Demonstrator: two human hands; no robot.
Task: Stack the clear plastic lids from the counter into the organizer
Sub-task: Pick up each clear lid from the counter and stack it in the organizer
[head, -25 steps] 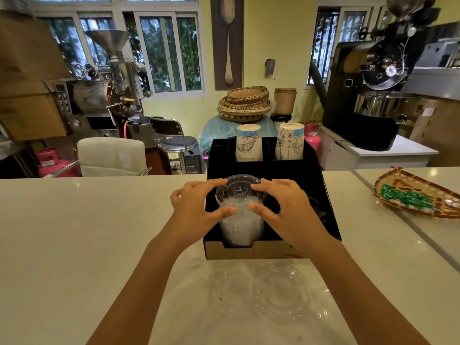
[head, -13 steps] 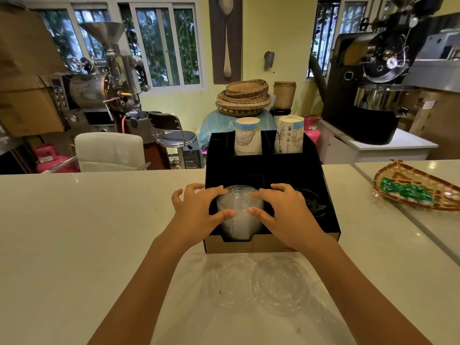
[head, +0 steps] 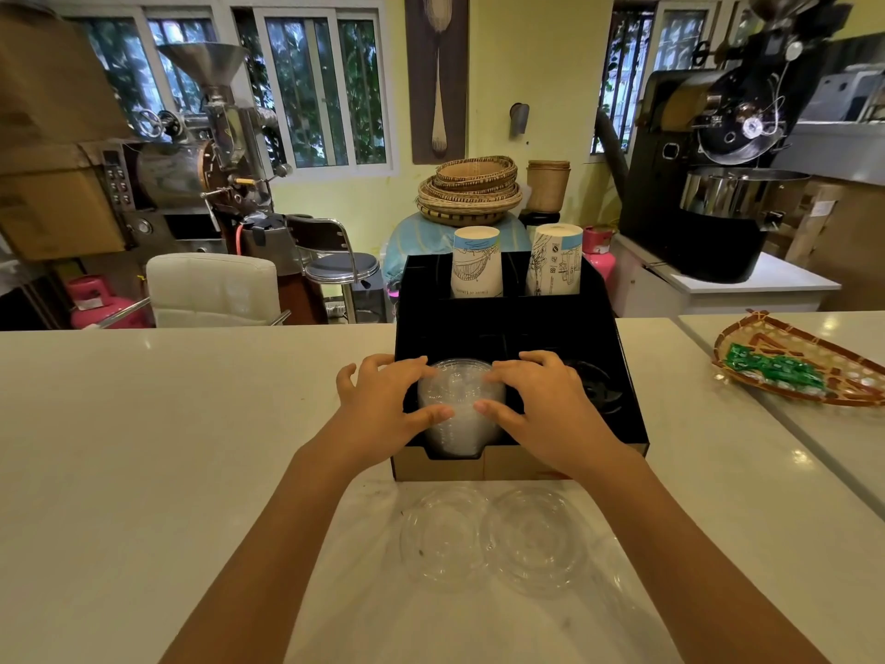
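A black cardboard organizer [head: 627, 404] stands on the white counter in front of me. A stack of clear plastic lids [head: 460, 404] sits in its front-left compartment. My left hand [head: 383, 404] grips the stack from the left and my right hand [head: 546, 404] from the right, thumbs at its front. Two more clear lids lie flat on the counter before the organizer, one on the left [head: 443, 536] and one on the right [head: 534, 539], slightly overlapping.
Two paper cup stacks [head: 476, 261] [head: 554, 260] stand in the organizer's back compartments; dark lids [head: 596, 385] lie in its front-right one. A woven tray with green packets [head: 790, 369] rests on the right counter. Roasting machines, a chair and baskets stand beyond the counter.
Both hands have lowered the lid stack down into the front-left compartment; its top now sits about level with the organizer's rim. The two loose lids have not moved.
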